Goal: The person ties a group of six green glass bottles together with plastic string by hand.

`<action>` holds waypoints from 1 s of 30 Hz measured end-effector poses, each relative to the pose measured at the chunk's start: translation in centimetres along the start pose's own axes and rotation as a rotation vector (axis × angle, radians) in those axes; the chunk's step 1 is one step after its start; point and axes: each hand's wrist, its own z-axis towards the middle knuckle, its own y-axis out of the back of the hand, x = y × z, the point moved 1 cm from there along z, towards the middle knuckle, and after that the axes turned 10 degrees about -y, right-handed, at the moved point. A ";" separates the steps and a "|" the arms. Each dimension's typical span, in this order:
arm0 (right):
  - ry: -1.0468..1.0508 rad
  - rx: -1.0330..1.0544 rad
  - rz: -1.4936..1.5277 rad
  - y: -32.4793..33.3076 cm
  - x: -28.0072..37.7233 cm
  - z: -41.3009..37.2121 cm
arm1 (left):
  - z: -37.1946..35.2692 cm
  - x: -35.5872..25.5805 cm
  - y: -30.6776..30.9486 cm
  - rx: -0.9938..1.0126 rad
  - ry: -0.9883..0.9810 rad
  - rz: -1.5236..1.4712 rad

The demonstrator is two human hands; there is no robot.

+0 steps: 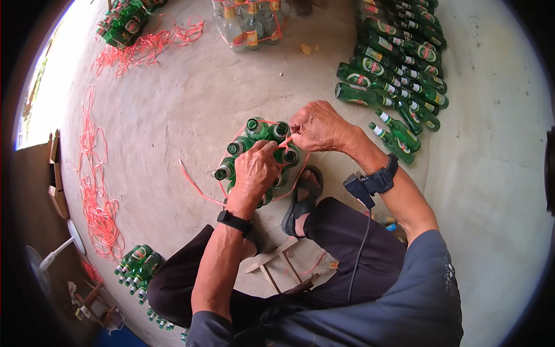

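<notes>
A cluster of upright green glass bottles (256,129) stands on the floor between my feet, necks toward me. Pinkish-red plastic cord (289,140) runs around the cluster and across its top. My right hand (319,127) is closed on the cord at the cluster's upper right edge. Over the bottle tops, my left hand (255,166) is bent with its fingertips pinched at the cord near the middle, and it covers part of several bottles. A loose cord end (195,186) trails out to the left.
Rows of green bottles (378,69) lie at the upper right. Clear bottles (252,26) bound with cord stand at the top. Tangled cord (98,202) lies along the left, near bundled green bottles (139,267). A wooden frame (272,272) lies below my feet.
</notes>
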 end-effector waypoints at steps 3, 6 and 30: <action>0.056 0.106 -0.193 0.1 2.3 1.2 | -0.1 0.1 -0.1 0.000 -0.014 -0.013; 0.072 0.209 -0.172 0.3 2.8 3.4 | -0.3 0.2 0.0 0.001 -0.007 -0.029; 0.114 0.394 -0.313 -1.6 2.3 9.0 | -0.4 -0.2 -0.2 0.007 0.021 0.052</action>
